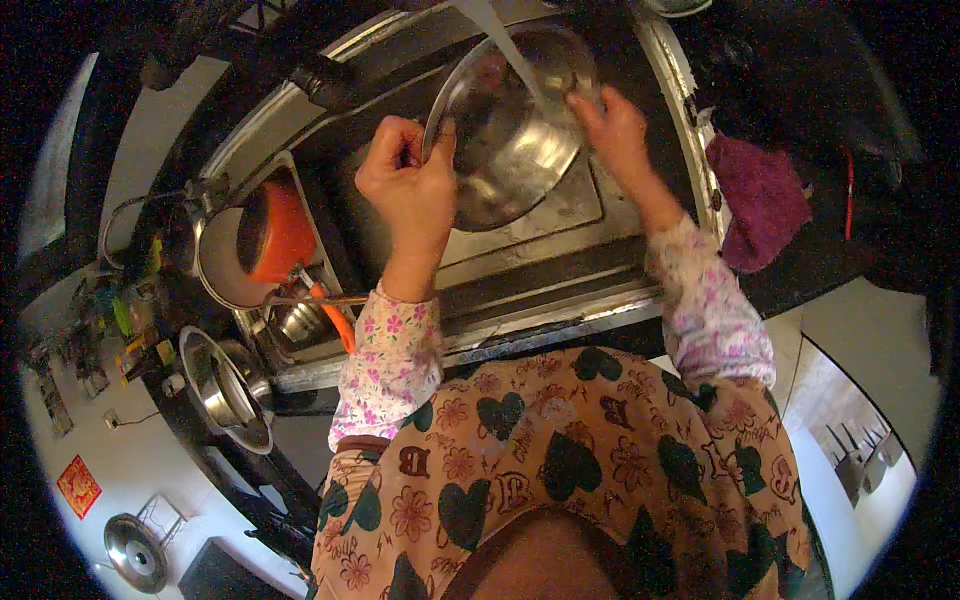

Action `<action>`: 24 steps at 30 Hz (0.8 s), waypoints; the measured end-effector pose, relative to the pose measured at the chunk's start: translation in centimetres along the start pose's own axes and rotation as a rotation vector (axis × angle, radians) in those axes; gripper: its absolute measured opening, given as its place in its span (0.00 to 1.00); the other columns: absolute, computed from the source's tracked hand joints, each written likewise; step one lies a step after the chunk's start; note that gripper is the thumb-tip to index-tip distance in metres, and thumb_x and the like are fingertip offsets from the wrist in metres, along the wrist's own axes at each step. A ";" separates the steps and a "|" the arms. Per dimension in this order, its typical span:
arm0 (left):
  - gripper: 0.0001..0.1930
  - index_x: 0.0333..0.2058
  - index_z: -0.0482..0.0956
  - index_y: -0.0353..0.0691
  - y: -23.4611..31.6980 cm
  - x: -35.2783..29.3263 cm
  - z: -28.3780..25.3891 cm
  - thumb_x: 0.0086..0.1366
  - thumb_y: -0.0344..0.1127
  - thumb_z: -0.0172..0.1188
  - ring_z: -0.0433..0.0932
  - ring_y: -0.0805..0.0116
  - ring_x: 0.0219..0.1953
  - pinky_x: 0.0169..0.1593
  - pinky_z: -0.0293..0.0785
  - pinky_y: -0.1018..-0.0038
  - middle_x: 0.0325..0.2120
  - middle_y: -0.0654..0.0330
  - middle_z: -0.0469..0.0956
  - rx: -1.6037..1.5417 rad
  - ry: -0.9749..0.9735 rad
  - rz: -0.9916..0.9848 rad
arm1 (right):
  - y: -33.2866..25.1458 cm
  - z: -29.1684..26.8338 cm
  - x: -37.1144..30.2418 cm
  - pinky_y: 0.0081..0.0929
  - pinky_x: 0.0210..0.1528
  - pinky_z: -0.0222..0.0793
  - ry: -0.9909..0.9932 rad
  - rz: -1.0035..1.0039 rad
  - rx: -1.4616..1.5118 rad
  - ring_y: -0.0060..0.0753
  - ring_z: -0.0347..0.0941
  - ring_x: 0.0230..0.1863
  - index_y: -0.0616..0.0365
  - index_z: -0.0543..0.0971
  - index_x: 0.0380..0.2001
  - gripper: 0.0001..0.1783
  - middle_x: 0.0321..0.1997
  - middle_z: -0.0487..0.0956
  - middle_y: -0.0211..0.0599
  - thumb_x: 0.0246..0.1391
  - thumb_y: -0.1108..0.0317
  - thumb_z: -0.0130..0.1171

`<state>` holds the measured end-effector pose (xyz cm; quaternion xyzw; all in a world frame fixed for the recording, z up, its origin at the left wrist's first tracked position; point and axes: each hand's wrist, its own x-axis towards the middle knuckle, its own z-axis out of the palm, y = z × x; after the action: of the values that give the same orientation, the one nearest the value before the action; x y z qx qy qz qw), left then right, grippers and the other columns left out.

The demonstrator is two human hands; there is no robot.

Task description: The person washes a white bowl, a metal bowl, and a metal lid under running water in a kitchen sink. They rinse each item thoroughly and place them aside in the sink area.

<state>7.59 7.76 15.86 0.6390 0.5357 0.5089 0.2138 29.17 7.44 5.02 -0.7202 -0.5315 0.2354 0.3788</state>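
A shiny stainless steel bowl (505, 150) is tilted over the sink (470, 262), its inside facing up. My left hand (410, 180) is closed on the bowl's left rim, thumb pressed against the metal. At the opposite edge, my right hand (615, 130) grips the right rim; its fingers are partly hidden and a little blurred. A pale streak (512, 58), which looks like running water, comes down from the top into the bowl. Its source is cut off by the frame.
Left of the bowl, an orange pot (275, 232) and an orange-handled utensil (333, 318) occupy the smaller basin. Metal bowls (225, 388) stand beyond the sink's left edge. A purple cloth (757, 203) lies on the right counter.
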 end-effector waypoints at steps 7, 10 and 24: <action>0.15 0.15 0.63 0.38 -1.5 -1.3 0.9 0.46 0.25 0.63 0.55 0.76 0.16 0.19 0.52 0.79 0.11 0.65 0.57 -0.004 0.104 0.116 | -2.0 3.6 -8.1 0.42 0.24 0.68 -0.604 0.729 0.585 0.51 0.71 0.20 0.61 0.74 0.30 0.18 0.17 0.73 0.47 0.52 0.54 0.55; 0.15 0.15 0.62 0.38 -2.5 -1.6 0.8 0.47 0.27 0.63 0.55 0.76 0.15 0.19 0.53 0.78 0.11 0.64 0.57 0.055 0.069 0.144 | -3.2 2.6 -7.7 0.41 0.26 0.71 -0.340 -0.166 -0.187 0.49 0.74 0.25 0.60 0.75 0.32 0.15 0.21 0.75 0.46 0.52 0.57 0.54; 0.12 0.21 0.67 0.42 -1.8 -2.7 2.5 0.48 0.23 0.64 0.61 0.80 0.20 0.25 0.57 0.81 0.18 0.71 0.67 -0.413 -0.172 -0.601 | -6.6 4.3 -2.7 0.43 0.38 0.68 -0.117 -0.427 -0.063 0.53 0.71 0.38 0.60 0.73 0.34 0.14 0.35 0.74 0.47 0.43 0.67 0.59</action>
<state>9.22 6.66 12.24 0.4371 0.5654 0.4654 0.5223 21.21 7.17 7.50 -0.5880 -0.6998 0.1746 0.3660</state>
